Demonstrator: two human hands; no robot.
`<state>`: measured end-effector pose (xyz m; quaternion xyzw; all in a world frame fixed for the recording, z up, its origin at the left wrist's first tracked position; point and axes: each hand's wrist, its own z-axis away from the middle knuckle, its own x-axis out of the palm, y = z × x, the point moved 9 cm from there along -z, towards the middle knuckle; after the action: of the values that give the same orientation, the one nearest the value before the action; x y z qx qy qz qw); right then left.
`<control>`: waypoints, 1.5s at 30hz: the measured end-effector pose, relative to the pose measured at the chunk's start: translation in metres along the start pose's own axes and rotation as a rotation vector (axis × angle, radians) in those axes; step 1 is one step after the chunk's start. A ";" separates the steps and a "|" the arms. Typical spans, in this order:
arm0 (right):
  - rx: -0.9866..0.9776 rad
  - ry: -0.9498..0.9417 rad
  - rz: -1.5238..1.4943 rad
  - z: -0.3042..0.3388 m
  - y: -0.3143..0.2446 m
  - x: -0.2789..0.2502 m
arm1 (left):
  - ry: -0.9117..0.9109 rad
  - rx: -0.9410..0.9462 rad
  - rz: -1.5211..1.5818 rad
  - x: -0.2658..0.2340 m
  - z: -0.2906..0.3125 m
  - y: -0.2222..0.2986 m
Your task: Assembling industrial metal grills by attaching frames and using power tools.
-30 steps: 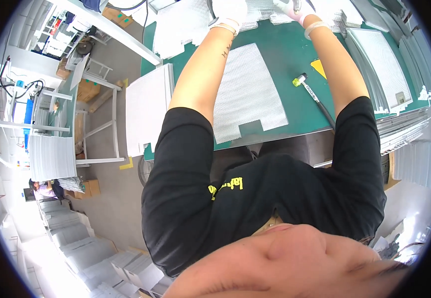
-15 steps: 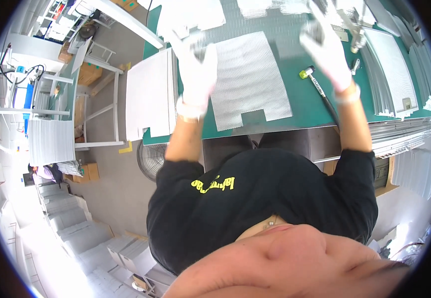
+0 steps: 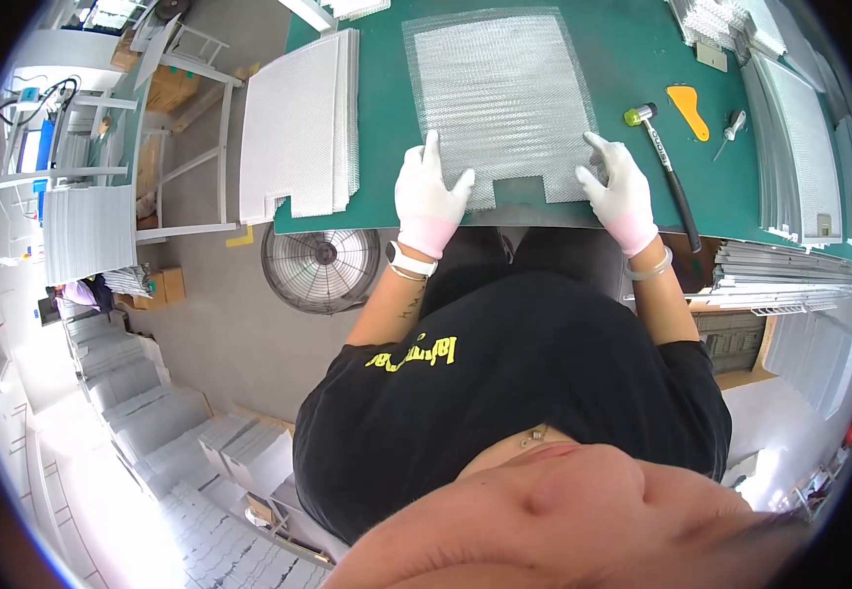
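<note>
A silvery metal mesh sheet (image 3: 505, 83) with a rectangular notch in its near edge lies flat on the green tabletop (image 3: 632, 59). A see-through mesh margin shows along its far and side edges. My left hand (image 3: 431, 201), in a white glove with a pink cuff, rests at the sheet's near left corner, index finger stretched forward and thumb spread. On the opposite side my right hand (image 3: 622, 196), gloved alike, has its fingertips at the right edge and its thumb apart. Both hands look open; neither is closed round the sheet.
Left of the sheet stands a stack of white mesh panels (image 3: 298, 123). To the right lie a mallet (image 3: 664, 162) with a green-and-black head, a yellow scraper (image 3: 686, 110) and a screwdriver (image 3: 730, 134). Another panel stack (image 3: 784, 147) is farther right. A floor fan (image 3: 323, 265) stands below.
Both hands have come back from the far part of the table to the sheet's near corners. The sheet now sits farther away and looks layered. The scraper has come into sight.
</note>
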<state>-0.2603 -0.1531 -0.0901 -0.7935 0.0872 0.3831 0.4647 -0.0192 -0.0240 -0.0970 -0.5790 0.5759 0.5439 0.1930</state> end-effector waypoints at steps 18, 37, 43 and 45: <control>0.068 -0.073 0.237 0.009 0.022 0.027 | -0.069 0.003 -0.081 0.028 0.004 -0.014; -0.147 -0.021 0.380 -0.006 0.022 0.021 | -0.036 0.445 0.006 -0.010 -0.103 -0.032; -0.152 -0.006 0.377 -0.006 0.017 0.020 | 0.090 -0.426 0.076 -0.001 -0.308 -0.220; -0.172 -0.003 0.352 -0.012 0.011 0.023 | -0.070 -0.305 -0.226 -0.001 -0.346 -0.248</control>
<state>-0.2439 -0.1635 -0.1099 -0.8023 0.1910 0.4656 0.3209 0.3401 -0.2529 -0.0806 -0.6432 0.4111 0.6196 0.1827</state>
